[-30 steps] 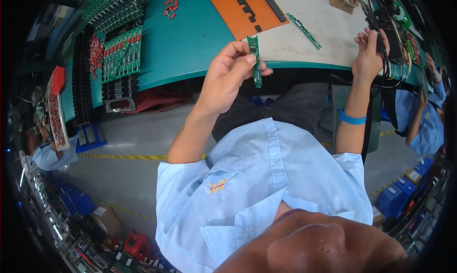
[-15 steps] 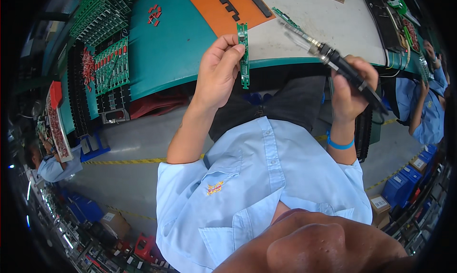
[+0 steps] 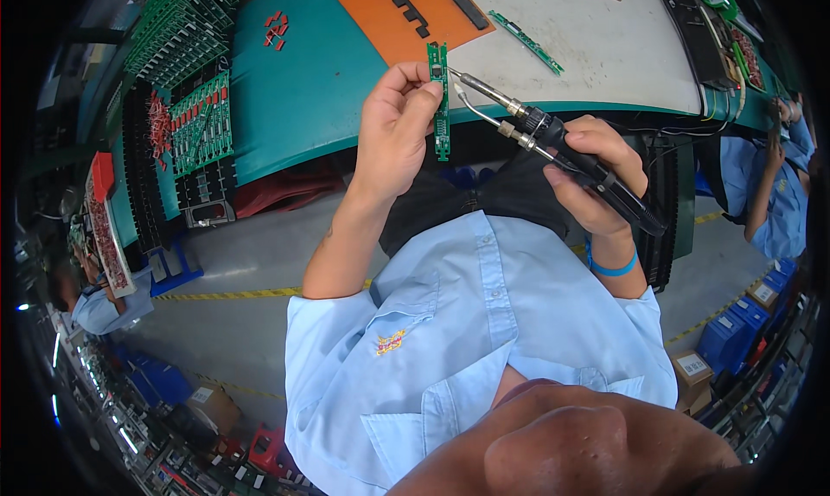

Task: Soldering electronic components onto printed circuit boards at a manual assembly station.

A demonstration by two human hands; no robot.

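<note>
Between its thumb and fingers, my left hand pinches a narrow green circuit board, held upright on its long axis just off the bench's near edge. My right hand grips the black handle of a soldering iron with a thin bent metal tube running beside its barrel. The iron's tip points left and meets or nearly meets the board's right edge, close to my left fingertips; contact is too small to tell. A second narrow green board lies on the white part of the bench.
An orange sheet with black strips lies beyond my left hand. Small red parts sit on the green mat. Boards with red components and stacked green boards stand at left. A black box with cables is at right.
My right hand has swung the soldering iron left and down, bringing its tip to the board. The left hand keeps its pinch on the board, nearly still.
</note>
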